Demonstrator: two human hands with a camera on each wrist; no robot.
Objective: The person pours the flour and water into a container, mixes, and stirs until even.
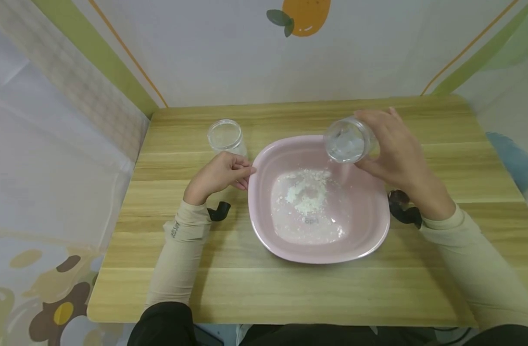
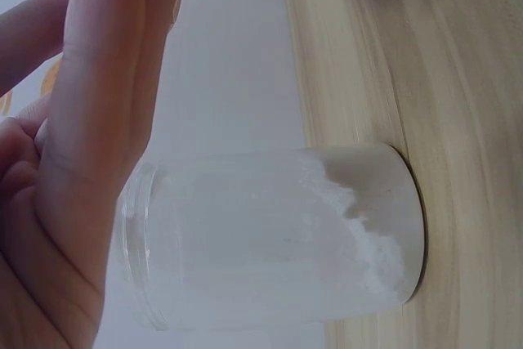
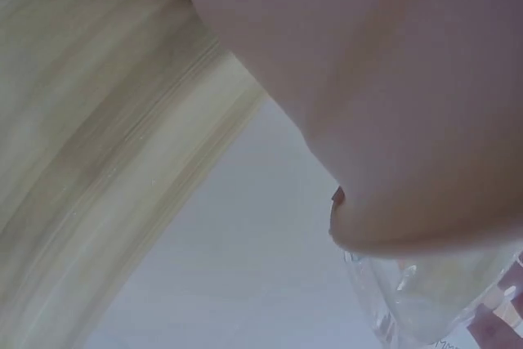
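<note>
With the pink basin (image 1: 368, 240) in the middle of the wooden bench (image 1: 229, 288) as the marker, the farthest thing to its left is an upright glass jar (image 1: 225, 136), standing just beyond the basin's far left corner; the left wrist view shows this jar (image 2: 278, 239) holding a little white powder heaped against one side of its bottom. Just nearer than the jar, the left hand (image 1: 222, 174) rests on the bench against the basin's left rim, its fingers loosely curled and their tips touching the rim; it has hold of nothing, and in its wrist view the fingers (image 2: 106, 87) lie beside the jar's mouth. Inside the basin, a patch of white powder (image 1: 307, 199) lies spread over the floor, thickest toward the far side. Over the basin's far right corner, the right hand (image 1: 396, 151) wraps its fingers and thumb round a second glass jar (image 1: 348, 140), which is tipped on its side with the open mouth facing the basin's middle; some white shows inside it. The right wrist view catches only the hand close up and a bit of the tilted jar's (image 3: 425, 300) glass.
</note>
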